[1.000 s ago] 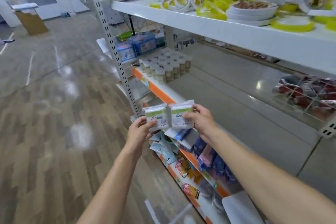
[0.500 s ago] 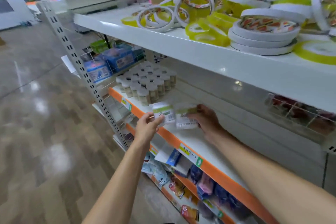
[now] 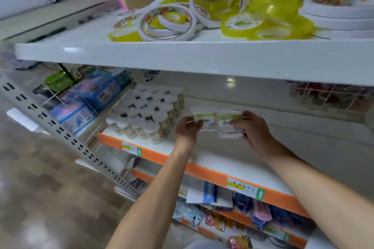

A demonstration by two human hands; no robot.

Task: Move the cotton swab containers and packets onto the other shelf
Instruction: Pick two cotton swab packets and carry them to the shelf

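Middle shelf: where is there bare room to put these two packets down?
The shelf is bare right of the containers, under both hands' packets, on toward the wire basket. The left end is crowded with containers; the tape rolls fill the shelf above.

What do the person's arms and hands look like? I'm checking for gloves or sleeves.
Both forearms are bare as far as the frame shows: no sleeves in view. The left hand and right hand wear no gloves; no watch, ring or bracelet shows, though the picture is blurred.
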